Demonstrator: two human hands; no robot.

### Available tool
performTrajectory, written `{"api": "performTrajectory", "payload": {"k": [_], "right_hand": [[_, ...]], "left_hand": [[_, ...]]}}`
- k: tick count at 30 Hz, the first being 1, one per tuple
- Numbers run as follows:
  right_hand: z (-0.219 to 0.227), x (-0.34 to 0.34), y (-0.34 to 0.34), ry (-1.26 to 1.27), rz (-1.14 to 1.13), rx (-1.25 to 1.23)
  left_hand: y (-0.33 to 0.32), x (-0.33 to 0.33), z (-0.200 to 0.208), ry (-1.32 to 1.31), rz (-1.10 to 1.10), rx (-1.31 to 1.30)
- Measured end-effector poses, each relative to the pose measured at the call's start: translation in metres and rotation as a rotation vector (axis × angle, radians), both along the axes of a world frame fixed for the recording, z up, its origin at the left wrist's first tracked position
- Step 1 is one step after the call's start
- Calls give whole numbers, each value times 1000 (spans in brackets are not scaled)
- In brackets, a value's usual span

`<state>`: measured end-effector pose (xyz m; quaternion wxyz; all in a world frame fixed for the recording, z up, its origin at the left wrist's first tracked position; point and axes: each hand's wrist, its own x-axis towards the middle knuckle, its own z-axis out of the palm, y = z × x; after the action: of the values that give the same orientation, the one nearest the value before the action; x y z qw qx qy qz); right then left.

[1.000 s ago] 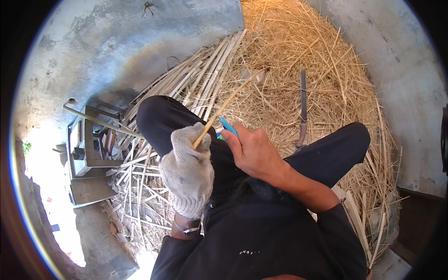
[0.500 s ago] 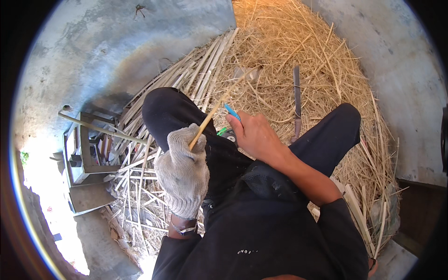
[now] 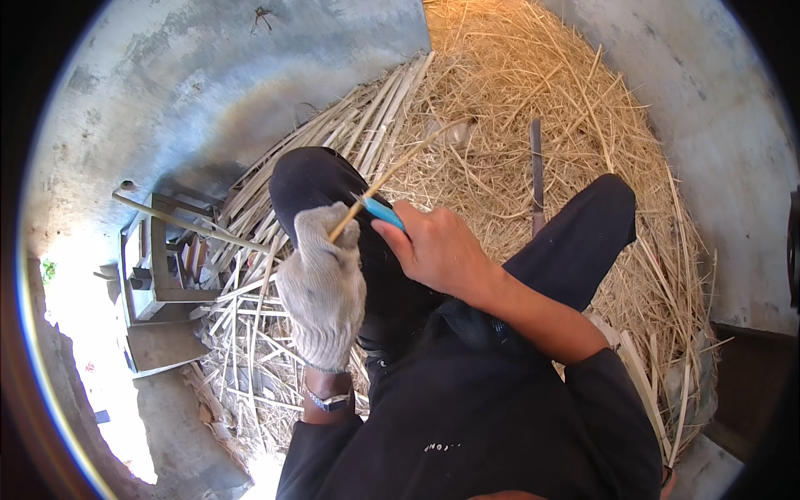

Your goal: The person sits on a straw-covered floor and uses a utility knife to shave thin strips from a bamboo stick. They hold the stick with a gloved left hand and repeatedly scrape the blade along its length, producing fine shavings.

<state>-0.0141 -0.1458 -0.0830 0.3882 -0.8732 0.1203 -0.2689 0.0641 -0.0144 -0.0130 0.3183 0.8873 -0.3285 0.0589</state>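
My left hand (image 3: 322, 283), in a light knitted glove, is closed around the lower part of a thin bamboo strip (image 3: 410, 156). The strip slants up and to the right, past my bent left knee. In my bare right hand (image 3: 446, 250) is a small blue-handled knife (image 3: 383, 213), gripped with the fingers wrapped round its handle. Its short blade lies at the strip just above the gloved fingers; whether it bites into the strip is too small to tell.
A long dark-bladed knife (image 3: 537, 167) lies on the heap of shavings (image 3: 575, 108) ahead. Split bamboo strips (image 3: 375, 117) are piled at the left. A wooden frame (image 3: 154, 254) stands beside them, with a long stick (image 3: 192, 223) across it. Grey walls (image 3: 700, 150) rise on both sides.
My right hand has drawn the blue-handled knife left and down along the bamboo strip, nearer to the gloved hand. My left hand still holds the strip and has barely moved.
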Motion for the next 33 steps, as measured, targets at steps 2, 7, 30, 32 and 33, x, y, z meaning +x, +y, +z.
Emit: {"api": "performTrajectory", "payload": {"k": [2, 7, 30, 32, 33], "right_hand": [[-6, 8, 5, 53, -19, -28], [-112, -16, -93, 469, -219, -8], [22, -26, 1, 8, -3, 255], [16, -20, 0, -5, 3, 266], [17, -15, 0, 11, 6, 239]], "left_hand": [[3, 4, 4, 56, 30, 15], [-4, -14, 3, -46, -204, -73], [-23, -20, -1, -28, -104, -96], [-23, -19, -1, -26, -93, -99], [-22, -17, 1, -28, -81, -96]]}}
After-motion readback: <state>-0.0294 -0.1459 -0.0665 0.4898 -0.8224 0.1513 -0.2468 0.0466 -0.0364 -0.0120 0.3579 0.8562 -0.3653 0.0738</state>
